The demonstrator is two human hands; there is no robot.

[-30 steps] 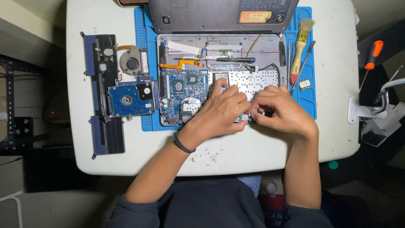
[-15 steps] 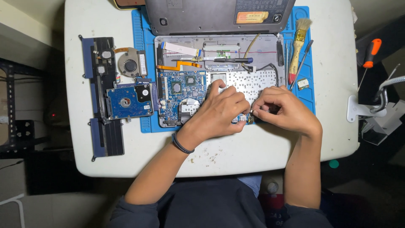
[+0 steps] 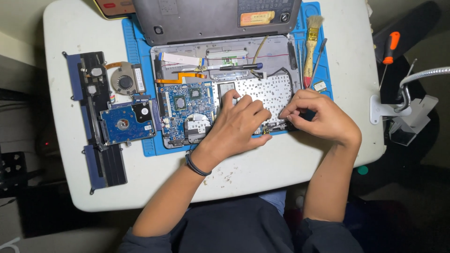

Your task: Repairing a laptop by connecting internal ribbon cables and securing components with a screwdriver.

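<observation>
So I've got the opened laptop base (image 3: 225,89) sitting on the blue mat (image 3: 140,56) in the middle of the white worktop (image 3: 61,28), lid folded back at the far side. My left hand (image 3: 239,124) is lying flat-ish on the perforated metal plate (image 3: 267,89), fingers curled down and touching it, not wrapped around anything I can make out. My right hand (image 3: 318,115) is at the near right corner of the base, fingertips pinched together on something small there; too tiny and hidden to say what it is.

The blue circuit board (image 3: 185,110) is just left of my left hand. Further left, off the mat, sit the blue hard drive (image 3: 126,122), the round fan (image 3: 124,82) and a long black battery strip (image 3: 96,117). A paintbrush (image 3: 311,47) lies on the mat's right edge, and an orange-handled screwdriver (image 3: 389,47) well off to the right.
</observation>
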